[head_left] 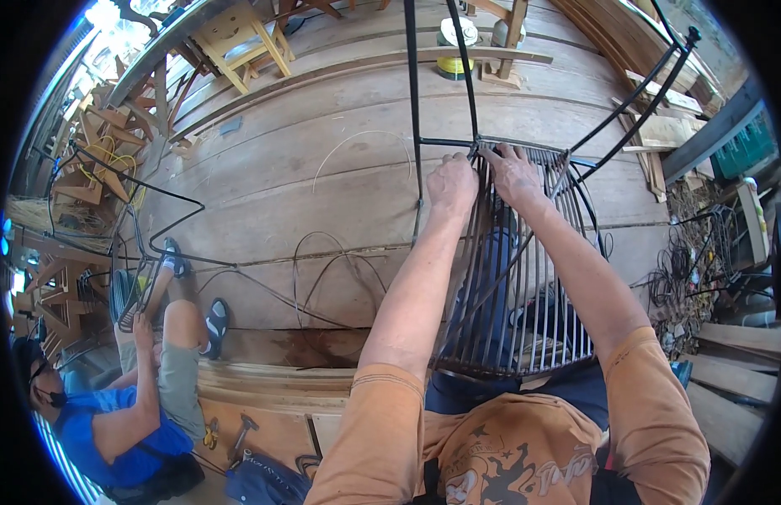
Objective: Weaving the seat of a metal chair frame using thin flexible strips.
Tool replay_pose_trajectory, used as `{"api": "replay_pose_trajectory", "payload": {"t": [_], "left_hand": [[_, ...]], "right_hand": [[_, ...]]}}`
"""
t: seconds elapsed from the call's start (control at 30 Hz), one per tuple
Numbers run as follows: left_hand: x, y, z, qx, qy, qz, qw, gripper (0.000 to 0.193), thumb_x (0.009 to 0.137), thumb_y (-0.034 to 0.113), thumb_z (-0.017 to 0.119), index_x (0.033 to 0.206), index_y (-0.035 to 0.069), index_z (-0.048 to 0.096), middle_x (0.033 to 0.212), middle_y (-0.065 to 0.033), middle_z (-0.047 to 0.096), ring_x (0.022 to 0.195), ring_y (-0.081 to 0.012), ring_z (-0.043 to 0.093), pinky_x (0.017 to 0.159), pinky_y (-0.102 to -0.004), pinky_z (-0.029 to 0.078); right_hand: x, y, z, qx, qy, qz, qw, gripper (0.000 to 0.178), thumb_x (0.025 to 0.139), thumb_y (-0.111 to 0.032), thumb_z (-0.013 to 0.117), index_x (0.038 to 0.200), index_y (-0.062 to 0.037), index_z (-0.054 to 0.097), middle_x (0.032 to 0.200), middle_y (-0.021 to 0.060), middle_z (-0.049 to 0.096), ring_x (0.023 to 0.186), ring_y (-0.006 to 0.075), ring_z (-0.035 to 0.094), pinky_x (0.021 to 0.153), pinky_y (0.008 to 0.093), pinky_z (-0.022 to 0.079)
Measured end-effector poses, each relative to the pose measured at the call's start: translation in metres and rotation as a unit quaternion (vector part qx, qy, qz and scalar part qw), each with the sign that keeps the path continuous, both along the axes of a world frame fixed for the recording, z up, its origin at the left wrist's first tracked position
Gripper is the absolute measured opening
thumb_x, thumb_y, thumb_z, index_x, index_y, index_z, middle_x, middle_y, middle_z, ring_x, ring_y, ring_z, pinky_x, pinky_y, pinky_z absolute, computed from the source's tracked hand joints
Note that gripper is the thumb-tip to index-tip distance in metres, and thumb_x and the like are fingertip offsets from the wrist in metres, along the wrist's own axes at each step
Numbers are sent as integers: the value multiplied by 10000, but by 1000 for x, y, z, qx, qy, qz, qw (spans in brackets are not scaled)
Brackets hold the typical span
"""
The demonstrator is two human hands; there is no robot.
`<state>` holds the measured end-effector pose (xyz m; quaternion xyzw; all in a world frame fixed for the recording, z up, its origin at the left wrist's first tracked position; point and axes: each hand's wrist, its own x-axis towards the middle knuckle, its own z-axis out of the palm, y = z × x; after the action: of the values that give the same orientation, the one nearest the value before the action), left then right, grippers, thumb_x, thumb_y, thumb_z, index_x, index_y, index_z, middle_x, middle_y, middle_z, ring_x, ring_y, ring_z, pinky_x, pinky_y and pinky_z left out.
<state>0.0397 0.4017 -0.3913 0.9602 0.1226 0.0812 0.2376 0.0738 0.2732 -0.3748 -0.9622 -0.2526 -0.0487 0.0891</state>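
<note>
Across my lap lies a chair frame [413, 84] of black metal rods, with its long legs pointing away from me. Brown strands run side by side along its length and form a slatted panel [542, 295]. One strand [518, 251] crosses the others diagonally. At the far left corner of the panel my left hand [452, 182] is closed, its fingertips against the rod; what it pinches is hidden. My right hand [517, 178] is right beside it, fingers curled over the far rail and the strand ends there.
On the left a seated person [130, 412] in blue works on another black frame [167, 227]. Long loose strands [298, 278] loop over the plank floor. A hammer [244, 429] lies near that person. Spools [451, 67] stand ahead; scrap wood [660, 135] is on the right.
</note>
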Motion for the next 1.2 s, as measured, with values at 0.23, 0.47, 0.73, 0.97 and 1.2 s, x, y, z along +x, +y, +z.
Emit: {"api": "replay_pose_trajectory", "payload": {"t": [0.23,0.47,0.73,0.97,1.2], "left_hand": [[-1,-6,6,38,-50,2,998,171,796,136,536,813,29,669,843,-171,664,732,-301,674,658,-395,542],[-1,-3,-4,11,-49,31,998,213,824,183,531,792,31,677,818,-173,668,739,-289,677,658,-394,543],[-5,-5,0,-14,5,65,998,318,828,337,577,791,41,689,796,-164,672,743,-288,674,666,-382,541],[-3,-4,2,-35,9,73,997,374,843,366,558,808,20,694,811,-204,667,786,-337,664,706,-420,534],[1,-3,5,-40,37,64,996,404,863,387,529,824,24,702,825,-199,669,809,-326,664,727,-415,527]], "right_hand": [[-3,0,9,-43,33,1,999,501,829,-38,447,1291,-227,489,1342,130,428,1250,375,382,966,469,410],[-6,11,13,-80,71,-25,994,565,823,9,414,1328,-243,451,1409,146,364,1298,411,324,1016,469,374],[1,4,1,-52,46,-10,998,500,846,-39,426,1304,-233,479,1388,153,387,1280,396,352,979,479,401],[9,-5,12,-51,53,46,996,576,763,53,470,1267,-222,520,1302,122,466,1205,343,430,934,425,449],[29,-13,2,24,40,103,994,454,827,9,392,1236,-133,529,1123,201,566,1065,376,536,906,410,444]]}}
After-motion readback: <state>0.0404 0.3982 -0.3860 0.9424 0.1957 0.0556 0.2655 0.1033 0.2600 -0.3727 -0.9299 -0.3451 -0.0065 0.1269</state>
